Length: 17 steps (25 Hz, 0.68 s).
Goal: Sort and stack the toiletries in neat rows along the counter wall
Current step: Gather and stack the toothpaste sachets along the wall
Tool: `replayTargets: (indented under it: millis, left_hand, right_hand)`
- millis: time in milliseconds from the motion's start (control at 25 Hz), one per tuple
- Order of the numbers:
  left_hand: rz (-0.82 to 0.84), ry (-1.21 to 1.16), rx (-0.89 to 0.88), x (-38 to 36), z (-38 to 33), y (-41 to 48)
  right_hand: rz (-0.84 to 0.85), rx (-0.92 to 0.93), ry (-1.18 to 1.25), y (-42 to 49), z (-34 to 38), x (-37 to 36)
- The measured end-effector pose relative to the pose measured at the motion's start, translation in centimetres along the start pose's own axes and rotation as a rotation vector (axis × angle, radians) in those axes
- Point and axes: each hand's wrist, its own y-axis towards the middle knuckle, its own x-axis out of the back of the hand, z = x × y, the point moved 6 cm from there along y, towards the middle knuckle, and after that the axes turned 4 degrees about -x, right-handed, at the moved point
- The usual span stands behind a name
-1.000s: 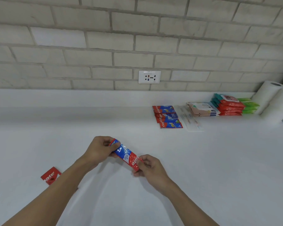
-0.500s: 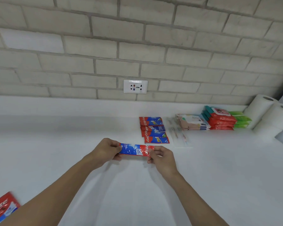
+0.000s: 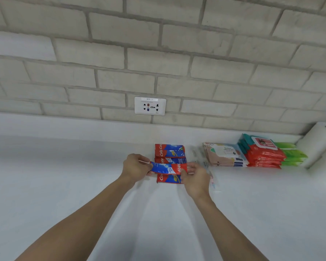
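Pale brick wall (image 3: 177, 59) (one socket (image 3: 150, 106)) above white counter (image 3: 64, 176).

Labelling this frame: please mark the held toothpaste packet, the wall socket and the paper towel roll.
held toothpaste packet (image 3: 167, 168): head view, blue middle of the wrapper.
wall socket (image 3: 150, 106): head view, centre of the plate.
paper towel roll (image 3: 316, 144): head view, its white side.

My only view comes from the camera on my head, wide-angle, facing forward and down over the counter (image 3: 55, 185) to the brick wall (image 3: 158, 59) filling the upper half; my left hand (image 3: 136, 169) and right hand (image 3: 196, 180) sit close, mid-frame
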Motion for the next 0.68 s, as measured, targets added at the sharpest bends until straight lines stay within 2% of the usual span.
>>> replayTargets:
  millis: [280, 680]
  left_hand:
    - [-0.033, 0.151, 0.029, -2.5, 0.2, 2.1]
    - [-0.076, 0.209, 0.024, -3.5, 1.3, 3.0]
  right_hand:
    - [-0.013, 0.046, -0.4, 3.0, -0.1, 0.1]
    - [-0.016, 0.035, -0.593, 4.4, -0.8, -0.7]
